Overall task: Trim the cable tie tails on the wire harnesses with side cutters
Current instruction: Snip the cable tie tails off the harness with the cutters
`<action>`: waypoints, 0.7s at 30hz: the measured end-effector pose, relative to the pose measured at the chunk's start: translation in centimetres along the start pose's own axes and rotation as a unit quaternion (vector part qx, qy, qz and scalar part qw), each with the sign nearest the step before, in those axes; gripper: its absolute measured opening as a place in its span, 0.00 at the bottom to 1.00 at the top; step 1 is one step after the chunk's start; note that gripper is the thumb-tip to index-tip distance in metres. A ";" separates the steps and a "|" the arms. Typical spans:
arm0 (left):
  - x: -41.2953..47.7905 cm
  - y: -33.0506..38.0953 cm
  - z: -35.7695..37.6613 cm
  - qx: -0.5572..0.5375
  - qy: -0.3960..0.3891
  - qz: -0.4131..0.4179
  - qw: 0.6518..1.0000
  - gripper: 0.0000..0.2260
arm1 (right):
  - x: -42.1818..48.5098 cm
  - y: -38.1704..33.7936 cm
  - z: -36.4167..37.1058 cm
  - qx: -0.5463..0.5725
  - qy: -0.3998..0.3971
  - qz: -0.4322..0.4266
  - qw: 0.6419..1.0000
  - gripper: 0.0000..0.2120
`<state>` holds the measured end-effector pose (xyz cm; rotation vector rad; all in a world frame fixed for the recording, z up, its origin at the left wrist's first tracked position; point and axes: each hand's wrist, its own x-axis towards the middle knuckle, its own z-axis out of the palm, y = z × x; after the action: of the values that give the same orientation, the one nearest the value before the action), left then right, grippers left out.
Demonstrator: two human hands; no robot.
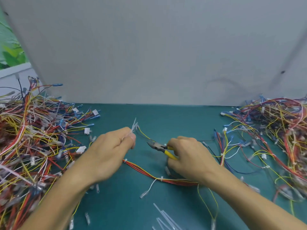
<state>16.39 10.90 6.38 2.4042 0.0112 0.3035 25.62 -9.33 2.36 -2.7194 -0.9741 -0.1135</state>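
My left hand [109, 150] pinches the end of a wire harness [144, 171], where a white cable tie tail [134, 124] sticks up past my fingertips. The harness is a red, orange and yellow bundle that runs under both hands across the green mat, bound by white ties. My right hand [191, 156] grips the yellow handles of the side cutters [159, 146]. Their dark jaws point left toward my left hand, a short gap away from it. I cannot tell whether the jaws are parted.
A large tangled heap of harnesses [29, 141] fills the left side, and a second heap [274, 135] fills the right. Several translucent cut-off tie tails [164, 216] lie on the green mat [174, 120] near the front edge. A grey panel [157, 50] closes off the back.
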 end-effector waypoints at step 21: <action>-9.0 5.3 6.4 0.252 -0.350 0.073 0.899 0.17 | -7.0 9.1 -4.4 -0.012 -0.025 0.217 0.976 0.04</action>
<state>8.61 1.98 3.28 2.8945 -0.4714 -0.5858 25.96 -21.53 3.60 -2.8951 -0.3721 0.0244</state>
